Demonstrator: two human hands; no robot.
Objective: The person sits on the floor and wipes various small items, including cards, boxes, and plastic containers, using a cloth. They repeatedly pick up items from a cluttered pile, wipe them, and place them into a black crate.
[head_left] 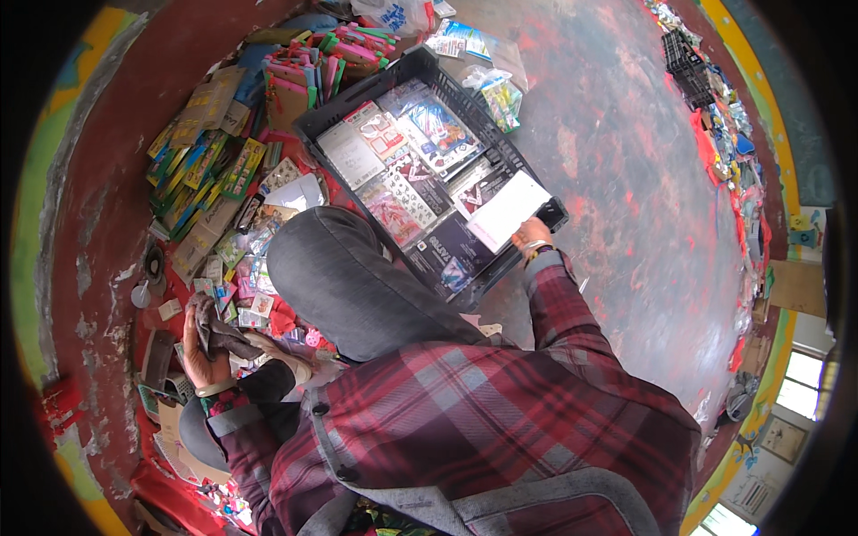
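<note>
A black plastic crate (511, 159) lies before me, with flat packets in rows inside it. My right hand (531, 236) is closed on the near edge of a white rectangular card or packet (508, 211), which lies over the crate's right near corner. Among the packets are a red-and-white one (379, 130), a blue-and-white one (440, 125) and a dark one (444, 248). Off to the left, my left hand (202, 364) is closed round a crumpled grey-brown cloth (225, 336). My bent knee in grey trousers (335, 268) comes between that hand and the crate.
Left of the crate, long yellow-and-green boxes (198, 179) and pink-and-green items (335, 55) lie piled. Small packets (259, 304) are strewn on red cloth. A clear bag (497, 100) touches the crate's far right side. More goods and a black crate (686, 67) line the right wall.
</note>
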